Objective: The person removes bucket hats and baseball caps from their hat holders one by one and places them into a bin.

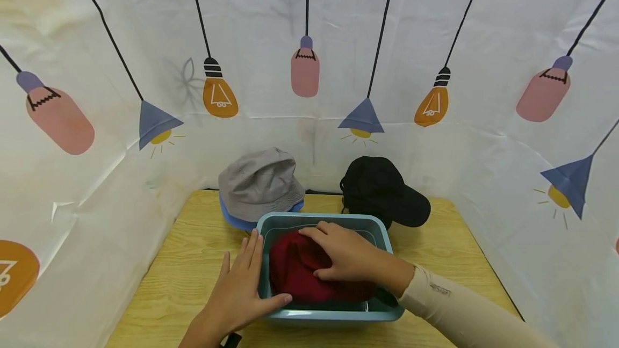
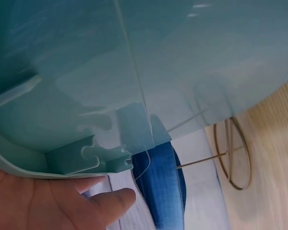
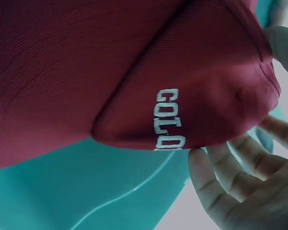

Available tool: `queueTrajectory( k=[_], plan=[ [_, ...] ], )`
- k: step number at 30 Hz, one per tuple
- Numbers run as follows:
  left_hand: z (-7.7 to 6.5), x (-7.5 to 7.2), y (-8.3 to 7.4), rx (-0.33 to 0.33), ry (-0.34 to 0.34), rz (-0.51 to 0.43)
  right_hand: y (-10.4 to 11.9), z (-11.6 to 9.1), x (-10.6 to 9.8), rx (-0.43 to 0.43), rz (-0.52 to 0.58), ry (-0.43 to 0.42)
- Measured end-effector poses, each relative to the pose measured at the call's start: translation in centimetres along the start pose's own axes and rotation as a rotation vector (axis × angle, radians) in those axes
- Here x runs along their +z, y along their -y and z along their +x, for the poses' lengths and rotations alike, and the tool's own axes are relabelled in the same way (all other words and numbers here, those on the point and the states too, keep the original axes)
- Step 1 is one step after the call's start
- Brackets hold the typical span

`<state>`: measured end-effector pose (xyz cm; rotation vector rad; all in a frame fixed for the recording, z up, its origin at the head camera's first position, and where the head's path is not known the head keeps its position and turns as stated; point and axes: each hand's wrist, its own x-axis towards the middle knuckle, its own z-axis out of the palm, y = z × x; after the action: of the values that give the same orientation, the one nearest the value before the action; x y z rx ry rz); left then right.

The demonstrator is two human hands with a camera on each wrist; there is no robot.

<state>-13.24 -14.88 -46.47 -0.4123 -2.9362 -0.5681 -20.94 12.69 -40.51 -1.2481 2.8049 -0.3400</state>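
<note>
Red cap (image 1: 290,278) in the grip of the right hand (image 1: 345,251), palm down (left hand (image 1: 237,290), straight-fingered, against the bin (image 1: 333,315)).

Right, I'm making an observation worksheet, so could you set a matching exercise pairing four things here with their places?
Things
1. red cap
2. gray hat
3. black cap
4. left hand

Places
A. behind the bin, toward the right
B. against the bin's left side
C. in the right hand's grip
D. above a blue brim

Pairs: 1-C, 2-D, 3-A, 4-B
</note>
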Motion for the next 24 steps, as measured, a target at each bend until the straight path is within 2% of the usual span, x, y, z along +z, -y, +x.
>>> queueTrajectory(
  k=[7, 16, 24],
  plan=[
    [0.0, 0.0, 0.0, -0.004, 0.004, 0.008, -0.4, 0.7, 1.0, 0.012, -0.027, 0.064],
    [0.0, -0.1, 0.0, -0.01, 0.013, 0.008, -0.7, 1.4, 2.2, 0.006, -0.052, 0.093],
    [0.0, -0.2, -0.1, -0.018, 0.019, -0.018, -0.7, 2.0, 3.4, 0.017, -0.08, 0.162]
  ],
)
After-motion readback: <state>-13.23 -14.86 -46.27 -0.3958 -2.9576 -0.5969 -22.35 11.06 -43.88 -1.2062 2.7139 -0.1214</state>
